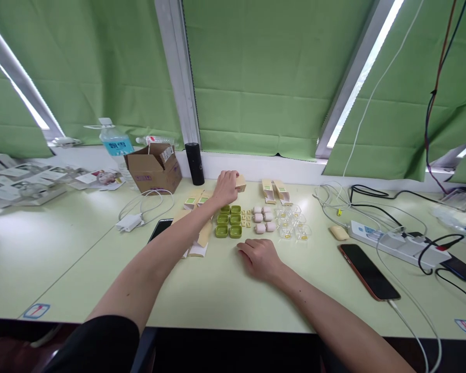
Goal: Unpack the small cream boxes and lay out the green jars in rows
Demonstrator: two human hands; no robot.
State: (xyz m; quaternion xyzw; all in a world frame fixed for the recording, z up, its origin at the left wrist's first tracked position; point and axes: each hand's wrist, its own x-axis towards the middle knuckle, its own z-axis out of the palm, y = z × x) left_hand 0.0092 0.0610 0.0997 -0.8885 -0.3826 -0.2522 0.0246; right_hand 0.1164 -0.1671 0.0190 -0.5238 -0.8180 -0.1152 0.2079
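Observation:
My left hand (pixel 226 188) reaches to the back of the table, its fingers closed on a small tan cardboard box (pixel 241 183). My right hand (pixel 261 257) rests on the table nearer me, fingers loosely curled in, with nothing visible in it. Between the hands stand several small green square trays (pixel 222 231) in two columns. Beside them lie tiny pale yellow pieces (pixel 248 218), several pale pink rounded blocks (pixel 260 228) and clear plastic cups (pixel 285 233). Flat opened cartons (pixel 198 248) lie partly hidden under my left forearm.
Two tan cartons (pixel 268 190) stand at the back. Leftward are a brown cardboard box (pixel 155 173), a black cylinder (pixel 194 165), a water bottle (pixel 115 142) and a white charger (pixel 129 223). A phone (pixel 368 271), a power strip (pixel 396 242) and tangled cables lie on the right.

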